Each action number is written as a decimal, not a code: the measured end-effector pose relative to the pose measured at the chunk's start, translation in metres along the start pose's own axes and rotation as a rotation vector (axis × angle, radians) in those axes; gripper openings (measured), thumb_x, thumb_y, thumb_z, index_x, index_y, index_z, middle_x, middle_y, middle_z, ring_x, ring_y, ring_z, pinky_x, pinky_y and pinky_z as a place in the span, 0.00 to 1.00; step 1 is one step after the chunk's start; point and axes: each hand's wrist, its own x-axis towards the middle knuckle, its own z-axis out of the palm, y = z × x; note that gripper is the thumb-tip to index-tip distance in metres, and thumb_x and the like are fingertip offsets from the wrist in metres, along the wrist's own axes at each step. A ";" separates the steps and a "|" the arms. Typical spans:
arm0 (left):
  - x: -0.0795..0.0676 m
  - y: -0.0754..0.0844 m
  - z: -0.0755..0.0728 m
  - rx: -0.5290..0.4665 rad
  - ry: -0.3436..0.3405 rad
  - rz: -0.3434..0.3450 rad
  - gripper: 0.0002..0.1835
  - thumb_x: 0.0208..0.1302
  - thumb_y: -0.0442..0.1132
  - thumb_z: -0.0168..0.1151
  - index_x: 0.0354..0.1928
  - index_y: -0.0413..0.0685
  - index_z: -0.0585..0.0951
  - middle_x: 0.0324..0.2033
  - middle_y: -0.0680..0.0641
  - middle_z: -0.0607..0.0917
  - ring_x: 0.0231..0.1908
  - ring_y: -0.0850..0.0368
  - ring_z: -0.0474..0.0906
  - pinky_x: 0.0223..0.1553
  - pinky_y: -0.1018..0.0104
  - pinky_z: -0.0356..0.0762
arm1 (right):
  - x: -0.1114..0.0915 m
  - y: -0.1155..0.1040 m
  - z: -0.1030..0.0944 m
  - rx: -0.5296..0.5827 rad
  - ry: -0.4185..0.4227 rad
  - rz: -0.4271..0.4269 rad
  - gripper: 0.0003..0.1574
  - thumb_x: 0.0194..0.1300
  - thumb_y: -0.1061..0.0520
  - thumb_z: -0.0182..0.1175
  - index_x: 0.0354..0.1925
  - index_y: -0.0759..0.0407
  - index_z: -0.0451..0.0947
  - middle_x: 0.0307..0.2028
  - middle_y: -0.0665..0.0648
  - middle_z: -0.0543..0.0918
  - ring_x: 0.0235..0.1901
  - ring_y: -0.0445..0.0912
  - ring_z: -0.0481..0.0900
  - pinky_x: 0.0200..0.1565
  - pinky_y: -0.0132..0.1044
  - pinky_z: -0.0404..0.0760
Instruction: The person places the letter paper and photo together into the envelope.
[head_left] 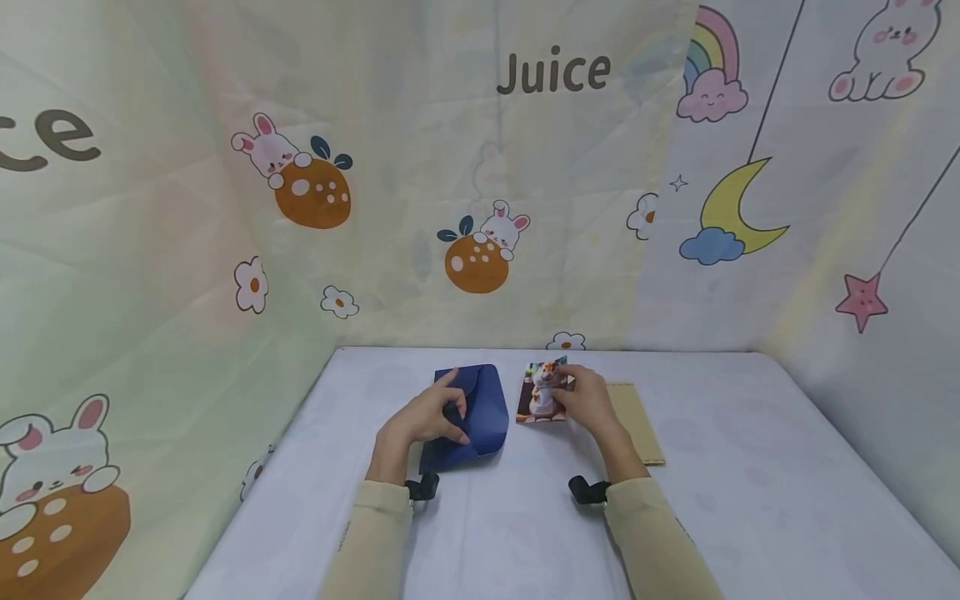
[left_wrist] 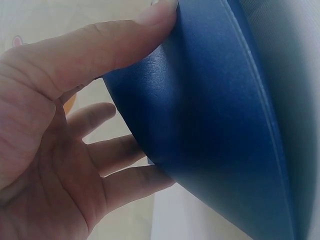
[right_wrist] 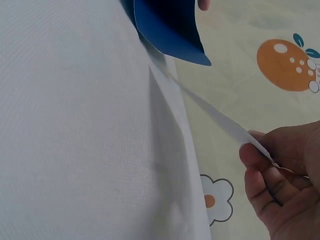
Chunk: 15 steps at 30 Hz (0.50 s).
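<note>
A dark blue envelope (head_left: 491,408) lies on the left part of the white table, its flap folded up. My left hand (head_left: 429,415) grips it; in the left wrist view the thumb presses on the blue paper (left_wrist: 200,100) while fingers reach behind its edge. To the right, my right hand (head_left: 590,398) pinches a photo card (head_left: 540,402) of a small furry animal by its right side. Seen from the right wrist, the card (right_wrist: 225,120) is tilted up nearly edge-on, white back showing, between thumb and fingers.
Behind the right forearm lies a flat tan card or folder (head_left: 637,425). The white tabletop (head_left: 750,467) is enclosed by fabric walls (head_left: 405,275) printed with cartoon rabbits and flowers, close along its back edge.
</note>
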 end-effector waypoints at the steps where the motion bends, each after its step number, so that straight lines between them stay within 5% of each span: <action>1: 0.000 0.000 0.000 0.001 0.001 0.001 0.22 0.31 0.44 0.84 0.26 0.61 0.77 0.75 0.51 0.48 0.72 0.39 0.49 0.63 0.38 0.59 | 0.000 0.000 0.000 0.002 0.011 -0.003 0.27 0.58 0.61 0.66 0.57 0.60 0.76 0.36 0.57 0.79 0.24 0.46 0.72 0.22 0.36 0.73; 7: 0.000 0.000 0.000 0.005 0.001 -0.007 0.22 0.31 0.44 0.84 0.26 0.61 0.77 0.75 0.50 0.48 0.72 0.39 0.49 0.64 0.38 0.58 | 0.001 -0.003 0.000 0.084 0.051 -0.029 0.29 0.57 0.59 0.69 0.58 0.57 0.76 0.33 0.56 0.79 0.20 0.44 0.71 0.18 0.35 0.71; 15: 0.000 -0.001 0.000 0.001 -0.002 0.008 0.22 0.31 0.44 0.83 0.27 0.59 0.78 0.75 0.49 0.48 0.72 0.38 0.48 0.64 0.38 0.58 | -0.001 -0.012 -0.002 0.125 0.050 -0.080 0.32 0.55 0.58 0.71 0.58 0.56 0.75 0.49 0.56 0.81 0.18 0.42 0.72 0.17 0.34 0.70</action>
